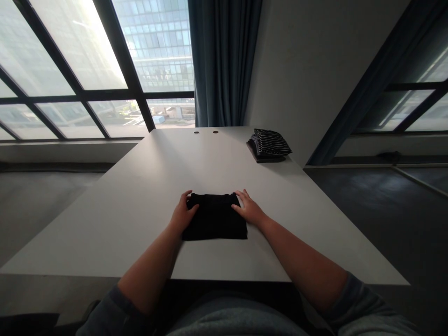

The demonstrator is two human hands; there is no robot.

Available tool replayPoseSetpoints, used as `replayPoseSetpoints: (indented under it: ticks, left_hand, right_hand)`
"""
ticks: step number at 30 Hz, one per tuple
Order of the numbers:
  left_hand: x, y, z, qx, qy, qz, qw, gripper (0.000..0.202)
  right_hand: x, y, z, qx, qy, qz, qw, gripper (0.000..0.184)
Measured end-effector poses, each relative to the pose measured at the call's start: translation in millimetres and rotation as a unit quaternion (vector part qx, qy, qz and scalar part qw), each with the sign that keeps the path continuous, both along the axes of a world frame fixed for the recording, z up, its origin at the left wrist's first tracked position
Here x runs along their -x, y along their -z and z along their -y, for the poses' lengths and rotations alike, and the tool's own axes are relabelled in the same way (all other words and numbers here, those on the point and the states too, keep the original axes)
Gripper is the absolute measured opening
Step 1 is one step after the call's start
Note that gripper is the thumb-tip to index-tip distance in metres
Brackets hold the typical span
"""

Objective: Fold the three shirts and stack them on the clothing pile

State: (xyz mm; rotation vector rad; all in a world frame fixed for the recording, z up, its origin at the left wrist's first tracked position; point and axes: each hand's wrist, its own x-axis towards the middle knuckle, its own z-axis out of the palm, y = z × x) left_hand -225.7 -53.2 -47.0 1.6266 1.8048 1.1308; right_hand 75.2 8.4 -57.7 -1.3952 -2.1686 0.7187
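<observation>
Black folded cloth lies between the open left hand and right hand, both touching without gripping; a striped stack, maybe shirts, sits at one o'clock on the white table.

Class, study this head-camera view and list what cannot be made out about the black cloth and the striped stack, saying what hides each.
Head view:
The black folded cloth: its folds and garment type are lost in its dark colour.
Its side edges: partly covered by the left hand and right hand.
The striped stack: lower layers are hidden by the top piece, and it is too far off to count them.
</observation>
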Motion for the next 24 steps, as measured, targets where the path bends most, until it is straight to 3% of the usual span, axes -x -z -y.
replayPoseSetpoints:
  ticks: [6,11,14,16,20,24]
  left_hand:
    - [1.2,-2.5,-1.5,-0.019,0.02,0.083,0.996,0.057]
    - [-0.1,-3.1,-1.0,-0.052,0.022,0.174,0.983,0.057]
    - [-1.1,-2.8,-1.5,-0.071,0.0,0.206,0.976,0.055]
    - [-1.3,-1.7,-2.2,-0.079,-0.012,0.222,0.972,0.054]
    - [0.1,3.2,-4.4,-0.073,-0.028,0.26,0.962,0.056]
    - [3.5,7.9,-7.2,-0.07,-0.044,0.247,0.966,0.056]
  right_hand:
    - [-0.7,-14.8,12.0,0.074,-0.066,-0.217,0.971,0.072]
    - [1.9,-16.9,13.4,0.181,-0.084,-0.448,0.871,0.093]
    - [0.7,-22.4,16.1,0.252,-0.096,-0.477,0.836,0.098]
    - [-0.7,-27.2,19.9,0.265,-0.12,-0.448,0.846,0.103]
    - [-2.1,-31.5,26.5,0.208,-0.138,-0.381,0.89,0.111]
    - [-4.1,-28.5,25.6,0.159,-0.151,-0.341,0.914,0.116]
